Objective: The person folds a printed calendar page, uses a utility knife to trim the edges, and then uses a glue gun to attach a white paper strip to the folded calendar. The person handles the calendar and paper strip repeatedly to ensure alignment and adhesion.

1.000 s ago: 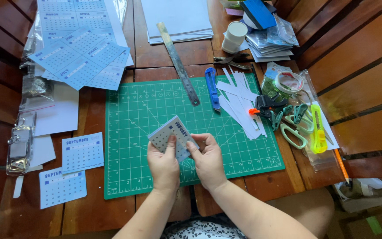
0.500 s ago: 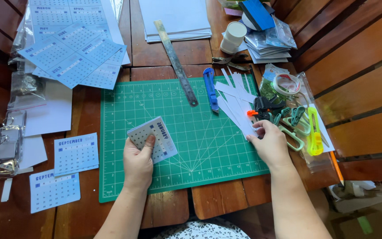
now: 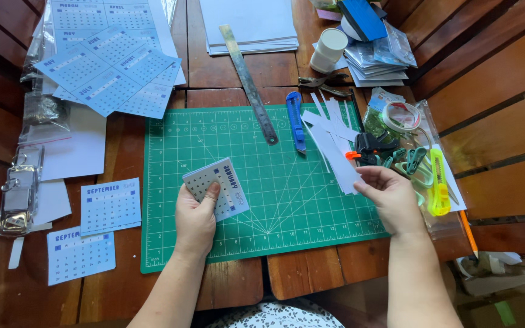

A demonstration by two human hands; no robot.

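The left hand holds a small stack of cut calendar cards over the green mat, thumb and fingers clamped on it. The right hand has its fingers pinched together near the black clips by the mat's right edge; I cannot tell if they hold anything. 2 loose cards lie on the table to the left. Farther off, white offcuts, a blue knife and a steel ruler suggest most trimming is done, though uncut sheets remain.
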